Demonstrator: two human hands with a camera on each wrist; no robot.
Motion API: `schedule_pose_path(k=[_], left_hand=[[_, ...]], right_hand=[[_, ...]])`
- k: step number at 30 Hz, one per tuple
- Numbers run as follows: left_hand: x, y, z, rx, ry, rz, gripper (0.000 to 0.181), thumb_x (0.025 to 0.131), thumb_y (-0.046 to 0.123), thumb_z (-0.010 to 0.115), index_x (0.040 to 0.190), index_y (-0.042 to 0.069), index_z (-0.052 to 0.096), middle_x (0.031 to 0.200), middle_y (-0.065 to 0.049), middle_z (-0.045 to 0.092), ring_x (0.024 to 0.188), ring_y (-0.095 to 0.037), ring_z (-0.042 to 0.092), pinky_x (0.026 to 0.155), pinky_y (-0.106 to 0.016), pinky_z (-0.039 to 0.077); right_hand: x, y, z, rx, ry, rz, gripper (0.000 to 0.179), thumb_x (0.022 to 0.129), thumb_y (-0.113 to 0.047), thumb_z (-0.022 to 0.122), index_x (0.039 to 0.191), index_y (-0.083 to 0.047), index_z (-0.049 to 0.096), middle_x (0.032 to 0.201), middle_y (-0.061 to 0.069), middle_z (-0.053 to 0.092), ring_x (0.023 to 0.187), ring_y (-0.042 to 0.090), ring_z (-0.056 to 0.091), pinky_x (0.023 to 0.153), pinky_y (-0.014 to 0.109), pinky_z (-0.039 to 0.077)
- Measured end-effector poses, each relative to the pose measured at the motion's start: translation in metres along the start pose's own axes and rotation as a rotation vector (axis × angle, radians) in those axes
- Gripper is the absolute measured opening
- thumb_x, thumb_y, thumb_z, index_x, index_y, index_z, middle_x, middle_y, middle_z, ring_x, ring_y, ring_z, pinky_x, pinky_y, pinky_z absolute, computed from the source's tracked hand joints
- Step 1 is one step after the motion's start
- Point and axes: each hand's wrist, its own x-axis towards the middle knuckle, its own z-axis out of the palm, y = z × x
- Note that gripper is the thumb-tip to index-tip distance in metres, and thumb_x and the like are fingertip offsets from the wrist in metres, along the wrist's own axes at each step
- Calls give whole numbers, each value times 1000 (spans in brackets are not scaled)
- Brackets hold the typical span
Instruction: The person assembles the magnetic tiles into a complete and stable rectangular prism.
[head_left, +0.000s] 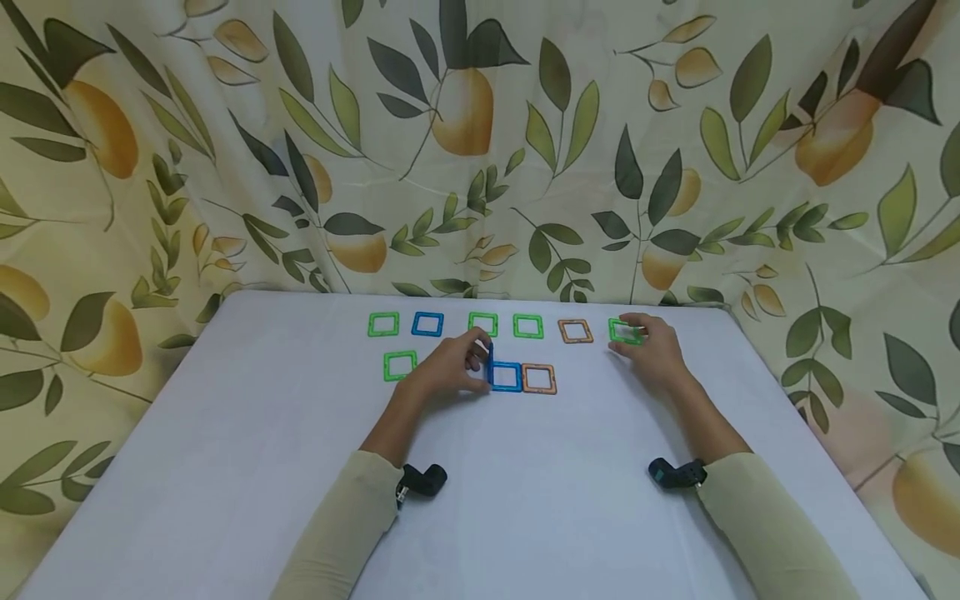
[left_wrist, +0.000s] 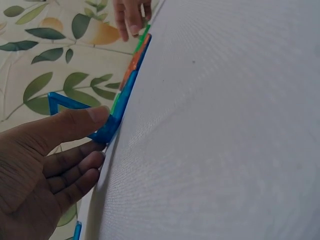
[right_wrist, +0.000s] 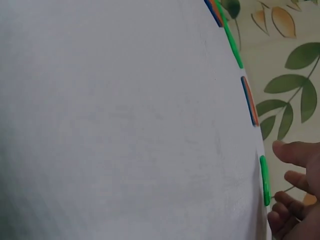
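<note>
My left hand (head_left: pixel 450 365) pinches an upright blue magnetic tile (head_left: pixel 491 365), a square open frame. It stands at the left edge of a flat blue tile (head_left: pixel 507 377), and an orange tile (head_left: pixel 539 379) lies against that one's right side. In the left wrist view the thumb presses near the corner of the raised blue tile (left_wrist: pixel 70 102). Over at the right, my right hand (head_left: pixel 654 350) has its thumb and fingers spread around a green tile (head_left: pixel 625 332) lying flat. The right wrist view shows this green tile (right_wrist: pixel 265 180) on the table, the fingers relaxed beside it.
Along the back of the white table (head_left: pixel 570 500) lie a green tile (head_left: pixel 383 324), a blue tile (head_left: pixel 427 324), two more green ones and an orange tile (head_left: pixel 575 331). Another green tile (head_left: pixel 400 365) is left of my left hand. A patterned curtain (head_left: pixel 480 208) hangs behind.
</note>
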Motion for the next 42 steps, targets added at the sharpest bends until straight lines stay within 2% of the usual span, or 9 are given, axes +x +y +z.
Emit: schedule_pose_path(k=[8, 19, 26, 38, 42], left_hand=[[0, 3, 1, 20, -1, -5, 64, 82, 10, 92, 134, 13, 56, 122, -5, 71, 102, -19, 63, 90, -35, 54], [0, 2, 2, 8, -1, -20, 65, 82, 9, 91, 137, 11, 56, 124, -5, 71, 103, -19, 62, 92, -34, 54], [0, 1, 3, 7, 0, -12, 65, 82, 9, 91, 136, 11, 56, 124, -5, 71, 102, -19, 62, 91, -34, 54], [0, 0, 0, 4, -2, -4, 63, 82, 10, 92, 133, 13, 56, 120, -4, 71, 101, -18, 62, 90, -34, 53], [0, 0, 0, 1, -3, -12, 63, 82, 10, 92, 133, 13, 56, 121, -4, 71, 102, -18, 62, 91, -34, 53]], right_hand=[[7, 14, -9, -52, -49, 70, 66, 100, -22, 71, 153, 6, 44, 146, 36, 43, 133, 54, 42, 107, 65, 39], [17, 20, -12, -127, -108, 55, 65, 102, -24, 68, 153, 8, 43, 138, 37, 47, 125, 51, 46, 103, 64, 41], [23, 21, -15, -128, -159, 107, 62, 104, -23, 65, 155, 4, 43, 143, 37, 43, 132, 53, 38, 108, 66, 35], [23, 17, -16, -90, -163, 126, 56, 102, -20, 68, 148, 6, 49, 145, 37, 40, 138, 55, 33, 115, 67, 27], [23, 15, -19, -84, -174, 127, 61, 101, -20, 69, 150, 8, 45, 145, 39, 40, 138, 55, 33, 115, 67, 29]])
